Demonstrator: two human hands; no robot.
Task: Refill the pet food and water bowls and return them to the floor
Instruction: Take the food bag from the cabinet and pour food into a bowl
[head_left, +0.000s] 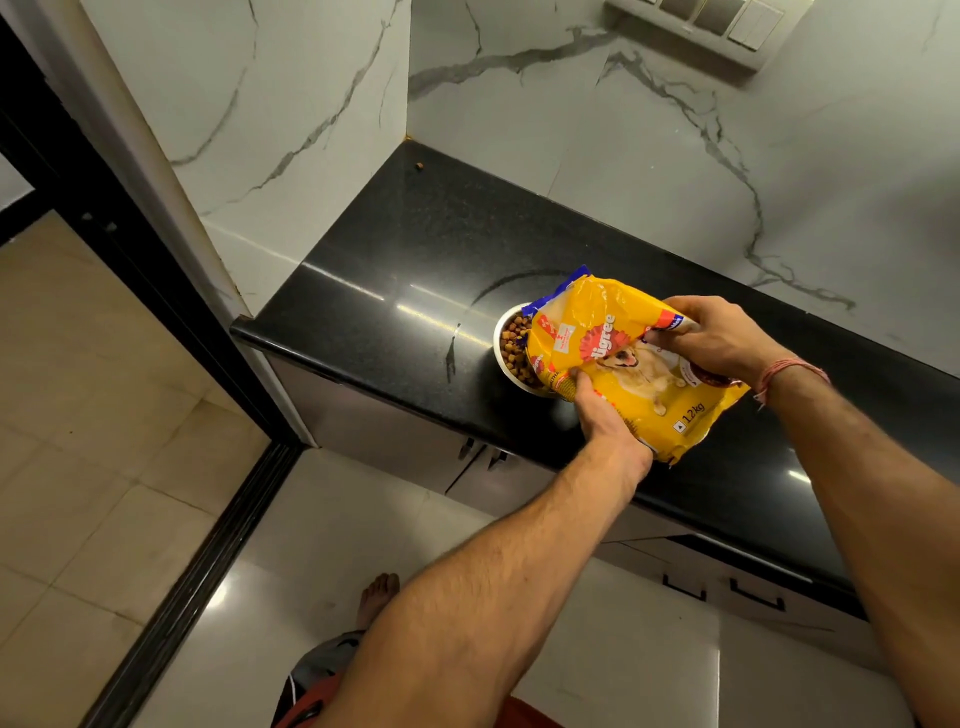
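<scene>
Bare forearms fill the lower view, both reaching to the counter (395, 249). Left hand (605, 410) grips the lower edge of the yellow dog-food bag (618, 358), thumb on its face, fingers under. Right hand (722, 338) clamps the bag's far end, fingers curled over the top. Bag lies tipped, mouth pointing away from the right hand and over the steel bowl (506, 343), just beyond the left thumb. Bowl sits on the counter near its front edge, partly hidden by the bag; kibble (514, 345) visible inside, level looks well up.

Stray pellet (419, 166) well beyond both hands, near the wall corner.

Judgement: food fill underway or nearly done. Water bowl not in view; its status cannot be told. Floor return not yet done for the food bowl.
</scene>
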